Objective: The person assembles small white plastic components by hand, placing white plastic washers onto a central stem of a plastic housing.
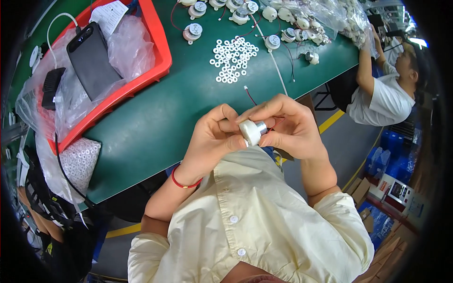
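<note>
A small motor with a round white plastic housing and a silver metal can (pixel 251 132) is held in front of my chest, just off the near table edge. My left hand (pixel 212 137) grips the white side, thumb and fingers closed around it. On the metal side, my right hand (pixel 295 129) pinches the motor with curled fingers. Thin red and dark wires run from the motor by my right fingers, and a wire with a small white plug (pixel 246 88) sticks out past my hands. A small white bit shows at my left thumb tip; its kind is unclear.
Loose white ring washers (pixel 231 59) lie piled on the green table (pixel 179 89). Several similar motors (pixel 192 33) with wires stand beyond. At left, a red bin (pixel 163 47) holds plastic bags and a black power bank (pixel 92 59). A bag of washers (pixel 82 160) sits nearby. Another person (pixel 382 89) works at right.
</note>
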A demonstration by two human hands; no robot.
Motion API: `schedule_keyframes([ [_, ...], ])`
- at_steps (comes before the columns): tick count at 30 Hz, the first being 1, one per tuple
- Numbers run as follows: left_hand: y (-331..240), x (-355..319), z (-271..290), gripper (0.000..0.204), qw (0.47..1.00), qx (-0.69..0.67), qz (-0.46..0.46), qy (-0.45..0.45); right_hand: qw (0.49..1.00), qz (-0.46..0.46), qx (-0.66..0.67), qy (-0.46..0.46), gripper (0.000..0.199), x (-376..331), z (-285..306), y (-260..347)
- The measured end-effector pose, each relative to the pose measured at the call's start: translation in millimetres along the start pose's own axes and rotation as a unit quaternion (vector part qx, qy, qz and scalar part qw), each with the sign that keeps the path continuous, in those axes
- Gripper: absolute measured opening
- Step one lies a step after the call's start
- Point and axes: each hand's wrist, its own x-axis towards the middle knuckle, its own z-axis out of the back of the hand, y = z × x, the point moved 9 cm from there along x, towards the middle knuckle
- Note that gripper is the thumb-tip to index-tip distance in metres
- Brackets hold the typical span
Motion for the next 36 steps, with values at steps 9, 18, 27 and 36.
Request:
schedule_keyframes([
  [9, -3, -10, 4, 0.027, 0.998, 0.060, -0.007, -0.004, 0.990, 0.000, -0.133, 0.049, 0.033, 2, -7, 13],
  [18, -56, -2, -7, 0.019, 0.949, 0.304, -0.065, -0.055, 0.975, 0.091, -0.190, -0.070, 0.026, 32, 5, 45],
  [27, -83, -10, 18, 0.012, 0.834, 0.473, -0.153, -0.240, 0.846, 0.202, -0.494, 0.004, 0.030, 122, -49, 4],
  [36, -95, 8, 0, 0.009, 0.768, 0.586, -0.173, -0.191, 0.843, 0.269, -0.463, 0.052, 0.043, 139, -48, 6],
])
